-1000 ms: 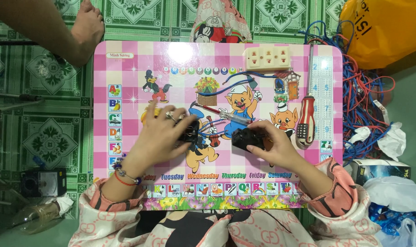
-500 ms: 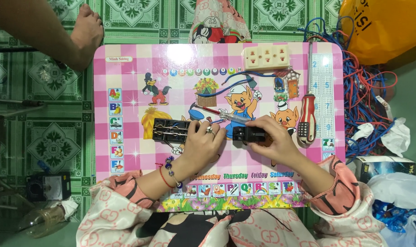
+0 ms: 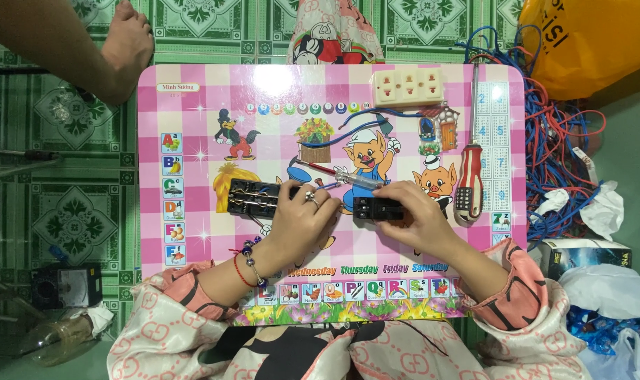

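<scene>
A black socket strip body lies near the middle of the frame, slightly left, on a pink checked children's lap table. It is a flat, oblong piece lying open, with metal contact strips and small fittings showing inside. The left hand rests on its right end, fingers curled down over the edge and touching it; a ring shows on one finger and beaded bracelets sit at the wrist. Just to the right, at the centre of the frame, the right hand grips a second, smaller black socket part, fingers closed over its top and thumb side hidden beneath. The two black parts lie near each other but apart.

Between and just above the hands lies a slim tester screwdriver with a clear handle, tilted across the printed cartoon pigs. To the right, a larger screwdriver with a red-and-white striped handle lies upright along the table's right side. A cream three-outlet socket cover sits at the upper right of the table. A tangle of blue and red wires spills over the green tiled floor at the right edge, below a yellow plastic bag. Another person's bare foot rests at the table's upper left corner.
</scene>
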